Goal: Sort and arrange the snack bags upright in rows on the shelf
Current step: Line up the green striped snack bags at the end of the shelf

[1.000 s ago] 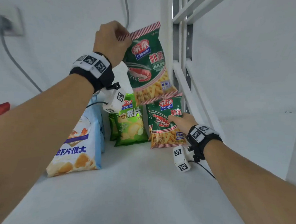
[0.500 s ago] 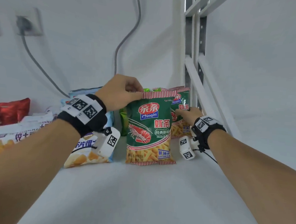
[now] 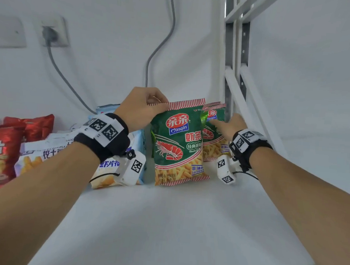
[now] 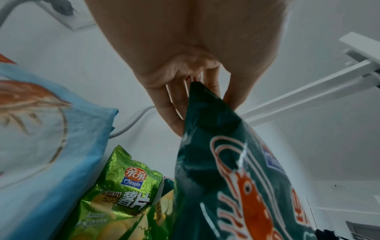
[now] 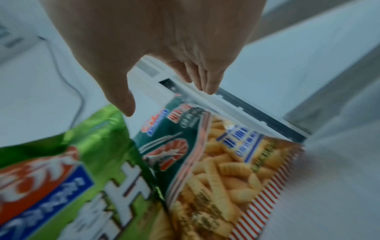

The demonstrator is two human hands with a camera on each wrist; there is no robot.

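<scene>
A dark green shrimp-stick bag (image 3: 177,144) stands upright on the white shelf board (image 3: 164,224). My left hand (image 3: 161,106) pinches its striped top left corner; the left wrist view shows the fingers of that hand (image 4: 197,97) closed on the bag's (image 4: 226,170) top edge. A second, matching shrimp-stick bag (image 3: 215,134) stands right behind it, by the shelf post. My right hand (image 3: 221,123) reaches to that rear bag with straight fingers and touches its upper front. In the right wrist view the hand (image 5: 167,99) is spread above the rear bag (image 5: 205,154), gripping nothing.
A light green potato chip bag (image 4: 127,194) stands behind the front bag. Left of it are a blue-white bag (image 3: 114,169), a white bag (image 3: 39,154) and red bags (image 3: 0,152). The metal shelf post (image 3: 233,74) rises at right. Grey cables (image 3: 161,45) run down the back wall.
My left hand has lowered the shrimp-stick bag from mid-air onto the shelf, in front of the other one. My right hand has slid up the rear bag.
</scene>
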